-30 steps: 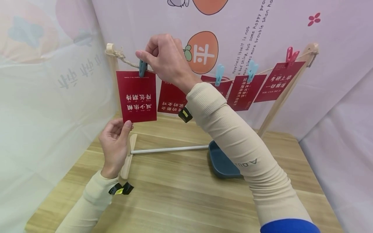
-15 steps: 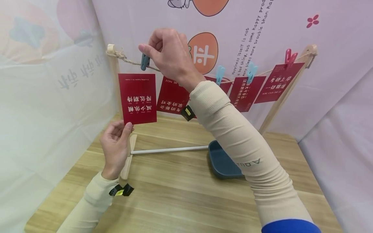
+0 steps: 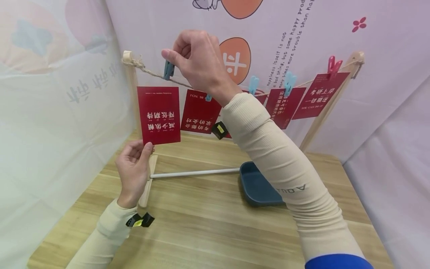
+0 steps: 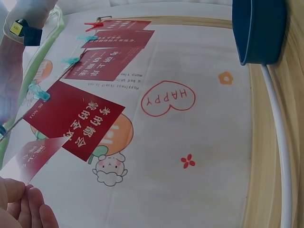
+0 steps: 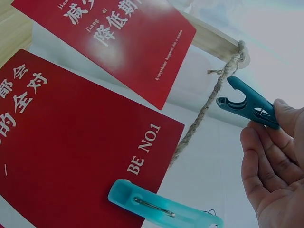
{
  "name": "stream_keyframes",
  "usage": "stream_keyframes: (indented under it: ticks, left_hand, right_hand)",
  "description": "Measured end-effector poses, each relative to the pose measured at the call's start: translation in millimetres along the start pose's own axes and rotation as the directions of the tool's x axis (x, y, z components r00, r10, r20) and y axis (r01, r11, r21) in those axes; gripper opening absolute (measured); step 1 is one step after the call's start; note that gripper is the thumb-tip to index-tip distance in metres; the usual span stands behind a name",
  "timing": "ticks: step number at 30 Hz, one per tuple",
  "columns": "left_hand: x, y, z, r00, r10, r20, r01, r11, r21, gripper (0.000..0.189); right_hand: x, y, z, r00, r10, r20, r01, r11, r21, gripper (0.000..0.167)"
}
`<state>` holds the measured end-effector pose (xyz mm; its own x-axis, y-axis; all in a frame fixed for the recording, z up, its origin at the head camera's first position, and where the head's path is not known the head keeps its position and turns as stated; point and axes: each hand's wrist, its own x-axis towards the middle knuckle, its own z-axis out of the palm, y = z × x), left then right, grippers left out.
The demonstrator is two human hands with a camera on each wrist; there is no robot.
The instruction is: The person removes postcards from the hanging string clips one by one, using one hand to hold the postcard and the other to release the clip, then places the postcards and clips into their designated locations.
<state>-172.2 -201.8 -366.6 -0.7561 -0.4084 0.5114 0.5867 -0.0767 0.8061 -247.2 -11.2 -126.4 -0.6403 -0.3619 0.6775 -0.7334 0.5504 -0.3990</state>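
My left hand (image 3: 132, 173) pinches the lower left corner of a red card (image 3: 159, 104) with white characters, which stands upright just below a twine rope (image 3: 149, 71). Above the card, my right hand (image 3: 203, 61) squeezes a dark teal clothespin (image 5: 251, 105) between thumb and fingers. In the right wrist view its jaws stand apart beside the rope, off the card. Another red card (image 5: 90, 137), reading "BE NO.1", hangs close by from a light blue clothespin (image 5: 161, 202). The left wrist view shows my left fingers (image 4: 35, 209) at the held card's edge.
Farther right, several red cards hang by light blue clothespins (image 3: 253, 84) and a pink one (image 3: 334, 65). Wooden posts (image 3: 327, 108) carry the rope. A white rod (image 3: 196, 172) and a blue tray (image 3: 248, 186) lie behind my right forearm on the wooden table (image 3: 201, 231).
My right hand has lifted the dark teal clothespin off the card and rope, moving up and slightly right. The held card has sunk a little below the rope in my left hand.
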Motion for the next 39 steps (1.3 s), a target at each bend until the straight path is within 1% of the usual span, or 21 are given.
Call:
stream_keyframes:
  ticks: [5, 11, 18, 25, 33, 34, 39]
  left_hand:
    - [-0.3, -1.8, 0.5, 1.000, -0.008, -0.003, 0.008, 1.000, 0.000, 0.013]
    - [-0.2, -3.9, 0.1, 1.000, -0.009, 0.003, 0.009, 0.999, 0.033, 0.011]
    - [-0.4, -7.7, -1.7, 1.000, -0.015, -0.008, 0.015, 0.997, 0.072, 0.010]
    - [-0.5, -11.5, -1.7, 1.000, -0.024, -0.009, 0.024, 0.995, 0.100, 0.005]
    - [-2.2, -16.6, -2.3, 0.998, -0.062, -0.016, 0.064, 0.991, 0.117, 0.005]
    - [-2.3, -17.3, -2.6, 0.998, -0.065, -0.019, 0.066, 0.990, 0.121, 0.006]
    - [-2.7, -19.8, -5.0, 0.996, -0.078, -0.034, 0.083, 0.985, 0.149, 0.009]
  right_hand:
    - [-1.6, 0, -2, 1.000, -0.017, 0.004, 0.017, 1.000, 0.005, 0.027]
    - [-4.6, 0, -7, 0.999, -0.027, 0.019, 0.027, 0.999, 0.024, 0.025]
    - [-11.1, 1, -10, 0.997, -0.045, 0.056, 0.044, 0.999, 0.029, 0.026]
    - [-15.6, 2, -12, 0.995, -0.037, 0.093, 0.031, 0.998, 0.062, 0.029]
    - [-20.6, 3, -13, 0.993, -0.020, 0.119, 0.008, 0.995, 0.102, 0.034]
    - [-21.5, 3, -13, 0.992, -0.022, 0.122, 0.009, 0.994, 0.105, 0.034]
    - [-25.7, 5, -11, 0.990, -0.080, 0.114, 0.065, 0.989, 0.134, 0.033]
